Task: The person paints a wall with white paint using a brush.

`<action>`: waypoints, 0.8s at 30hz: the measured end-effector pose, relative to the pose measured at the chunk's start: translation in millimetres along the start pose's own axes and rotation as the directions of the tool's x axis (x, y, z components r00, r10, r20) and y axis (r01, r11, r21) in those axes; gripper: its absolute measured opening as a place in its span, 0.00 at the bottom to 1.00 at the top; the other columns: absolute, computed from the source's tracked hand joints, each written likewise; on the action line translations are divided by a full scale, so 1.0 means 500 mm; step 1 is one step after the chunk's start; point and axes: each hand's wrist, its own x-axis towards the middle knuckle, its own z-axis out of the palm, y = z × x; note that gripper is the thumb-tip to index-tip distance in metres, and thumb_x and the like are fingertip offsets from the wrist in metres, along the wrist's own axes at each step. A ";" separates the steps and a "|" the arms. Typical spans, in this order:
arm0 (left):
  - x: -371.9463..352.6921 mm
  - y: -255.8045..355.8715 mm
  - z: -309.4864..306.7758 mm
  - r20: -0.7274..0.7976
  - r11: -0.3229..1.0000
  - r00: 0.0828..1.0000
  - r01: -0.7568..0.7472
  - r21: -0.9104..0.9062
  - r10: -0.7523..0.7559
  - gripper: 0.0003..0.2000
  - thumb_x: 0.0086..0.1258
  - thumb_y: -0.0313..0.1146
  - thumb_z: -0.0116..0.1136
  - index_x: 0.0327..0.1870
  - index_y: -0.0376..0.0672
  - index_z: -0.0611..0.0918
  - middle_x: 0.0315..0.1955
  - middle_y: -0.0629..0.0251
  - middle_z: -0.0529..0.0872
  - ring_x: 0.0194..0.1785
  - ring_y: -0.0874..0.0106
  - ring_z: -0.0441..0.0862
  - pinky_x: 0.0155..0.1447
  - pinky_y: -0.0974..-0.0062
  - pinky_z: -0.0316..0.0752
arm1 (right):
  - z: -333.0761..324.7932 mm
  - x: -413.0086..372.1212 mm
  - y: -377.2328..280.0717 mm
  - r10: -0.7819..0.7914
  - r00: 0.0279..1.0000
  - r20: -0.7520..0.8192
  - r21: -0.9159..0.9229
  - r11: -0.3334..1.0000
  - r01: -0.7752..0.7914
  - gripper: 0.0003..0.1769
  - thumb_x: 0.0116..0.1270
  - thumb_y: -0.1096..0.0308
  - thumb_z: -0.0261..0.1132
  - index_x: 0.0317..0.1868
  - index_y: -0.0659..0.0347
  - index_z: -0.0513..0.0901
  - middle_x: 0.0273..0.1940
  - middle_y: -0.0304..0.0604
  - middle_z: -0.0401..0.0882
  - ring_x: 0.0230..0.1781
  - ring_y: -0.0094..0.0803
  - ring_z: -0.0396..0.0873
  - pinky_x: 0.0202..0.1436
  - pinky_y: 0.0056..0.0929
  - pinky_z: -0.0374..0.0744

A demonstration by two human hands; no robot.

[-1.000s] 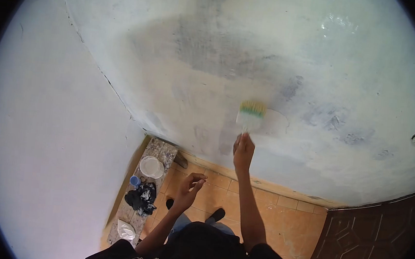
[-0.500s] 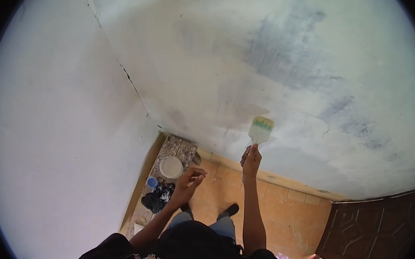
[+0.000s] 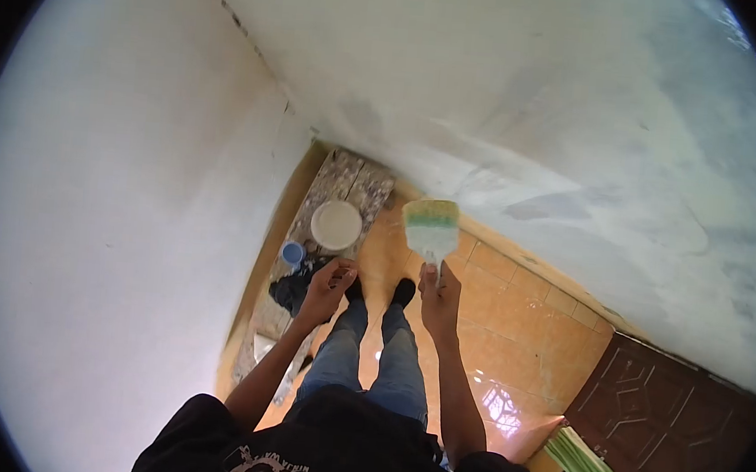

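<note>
My right hand point(image 3: 440, 303) is closed around the handle of a wide paintbrush point(image 3: 432, 231), held upright with its bristles away from me. Yellow and green colour the bristles, and the lower part of the brush is whitish. In this view the brush overlaps the tiled floor and the foot of the wall, and I see no contact with the wall. My left hand point(image 3: 327, 291) hangs over the bench side with loosely curled fingers and nothing visible in them. Closest to it are a black plastic bag point(image 3: 289, 293) and a round, pale tub point(image 3: 336, 225).
A paint-spattered bench point(image 3: 340, 178) runs along the left wall point(image 3: 131, 217) and bears a blue cup point(image 3: 292, 252). Ahead stands a patchy whitish wall point(image 3: 527, 150). Orange tiles point(image 3: 513, 326) cover the floor. At right are a dark panelled door point(image 3: 649, 404) and a green curtain point(image 3: 590, 470).
My view has tilted down, showing more floor and legs. The brush has come back from in front of the wall, nearer to me. My left hand's fingers have curled in more.
</note>
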 end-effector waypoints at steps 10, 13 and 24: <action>0.077 -0.404 -0.037 -0.268 0.988 0.959 -0.059 0.142 0.096 0.08 0.72 0.29 0.58 0.48 0.39 0.79 0.39 0.66 0.84 0.42 0.76 0.79 0.45 0.77 0.74 | 0.121 0.027 0.241 0.081 0.941 0.329 -0.467 0.880 0.088 0.21 0.75 0.53 0.54 0.43 0.66 0.79 0.24 0.55 0.79 0.25 0.47 0.81 0.31 0.39 0.74; 0.113 -0.495 -0.051 -0.302 0.999 0.953 0.037 0.034 -0.025 0.11 0.71 0.29 0.59 0.51 0.38 0.77 0.42 0.62 0.83 0.43 0.75 0.80 0.46 0.77 0.75 | 0.152 0.078 0.287 0.112 0.893 0.436 -0.614 0.763 0.204 0.21 0.74 0.55 0.54 0.52 0.67 0.76 0.34 0.61 0.81 0.35 0.59 0.80 0.38 0.53 0.75; 0.249 -0.579 -0.094 -0.566 0.994 0.818 -0.066 0.083 0.101 0.13 0.70 0.31 0.59 0.53 0.38 0.77 0.47 0.59 0.81 0.43 0.72 0.81 0.48 0.74 0.76 | 0.339 0.274 0.344 0.143 0.765 0.628 -0.750 0.373 0.546 0.19 0.71 0.56 0.57 0.54 0.60 0.71 0.32 0.57 0.83 0.34 0.54 0.83 0.39 0.51 0.81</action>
